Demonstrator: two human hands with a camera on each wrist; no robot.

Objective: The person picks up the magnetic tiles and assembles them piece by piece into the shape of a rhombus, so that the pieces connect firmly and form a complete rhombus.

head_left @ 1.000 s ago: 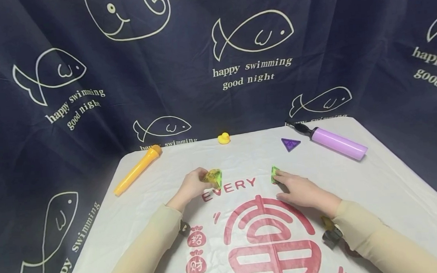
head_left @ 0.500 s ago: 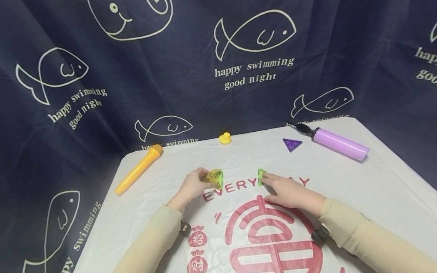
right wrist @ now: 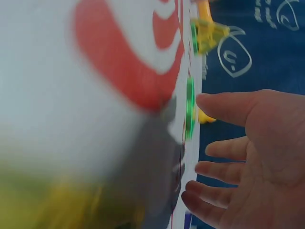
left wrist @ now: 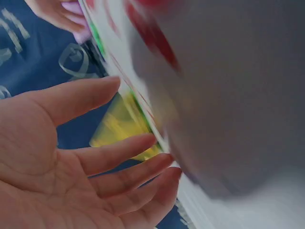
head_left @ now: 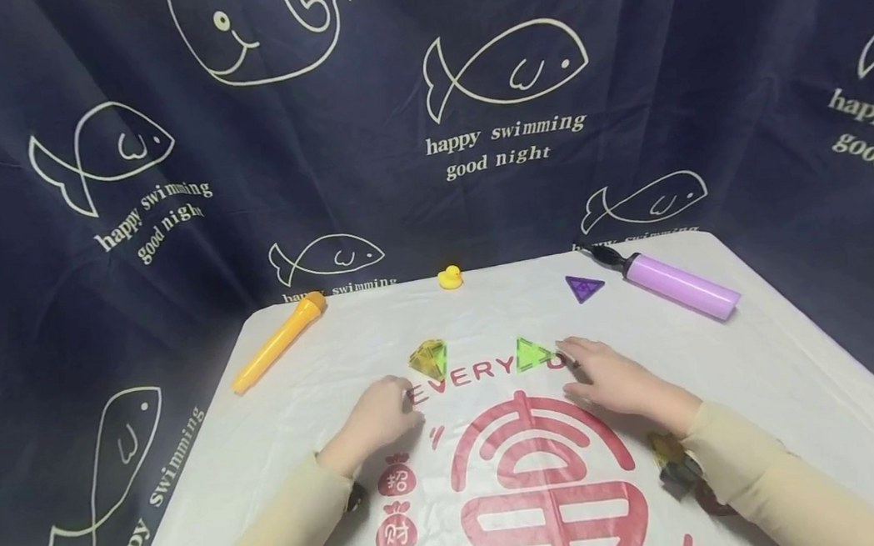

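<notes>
A see-through yellow and green piece, joined from triangular tiles, stands on the white tablecloth. My left hand is just in front of it, fingers loosely spread and holding nothing; the left wrist view shows the yellow part behind the fingers. A green triangle tile lies flat to the right, over the printed lettering. Right beside its tip is my right hand, with fingers relaxed and no object in them. In the right wrist view the green tile appears edge-on near the thumb.
Toward the back lie a yellow toy microphone, a rubber duck, a purple triangle tile and a lilac hand pump. Something yellow shows by the right wrist. A dark blue curtain hangs behind the table.
My right hand slid the green triangle tile left, then let go and drew back right. My left hand released the yellow and green piece and moved back toward me.
</notes>
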